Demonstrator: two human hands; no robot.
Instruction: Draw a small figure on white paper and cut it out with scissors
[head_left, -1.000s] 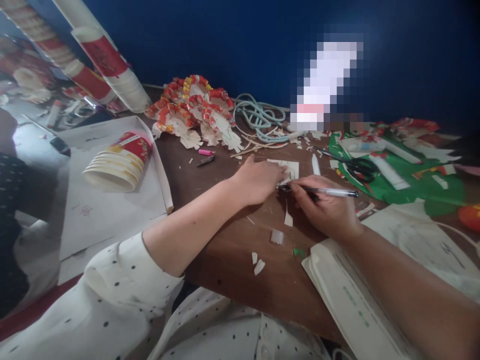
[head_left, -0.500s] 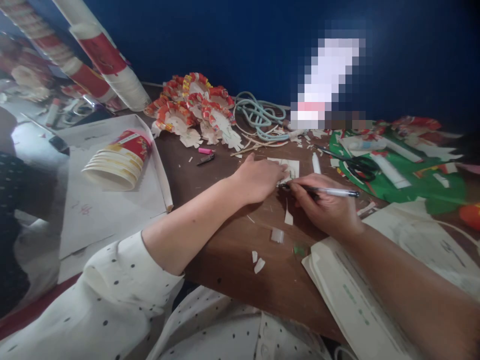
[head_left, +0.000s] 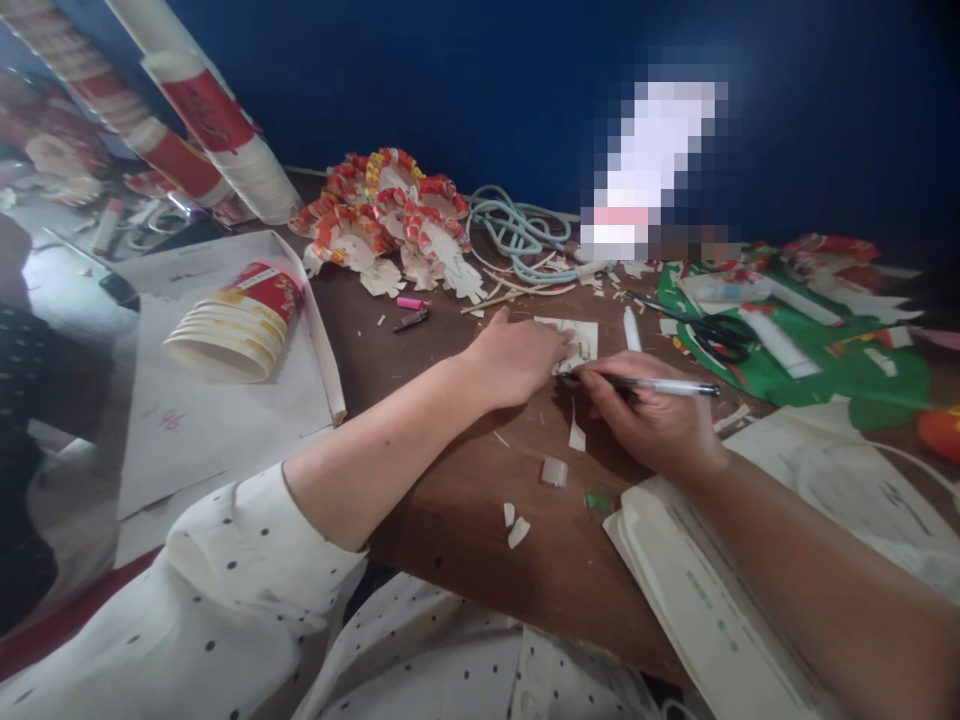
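On the brown tabletop (head_left: 450, 500), right of the frame's centre, the left hand (head_left: 517, 360) is rested, fingers loosely extended, beside the right hand (head_left: 664, 418), fingers pinched; a white paper (head_left: 589, 334) is held under the former, a pen (head_left: 667, 384) in the latter. Marking is apparently being done; for the next stroke, the paper should be kept flat.

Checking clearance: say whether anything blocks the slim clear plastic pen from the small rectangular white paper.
Nothing visible does: the right hand holds the pen with its tip at the paper, which the left hand partly covers.
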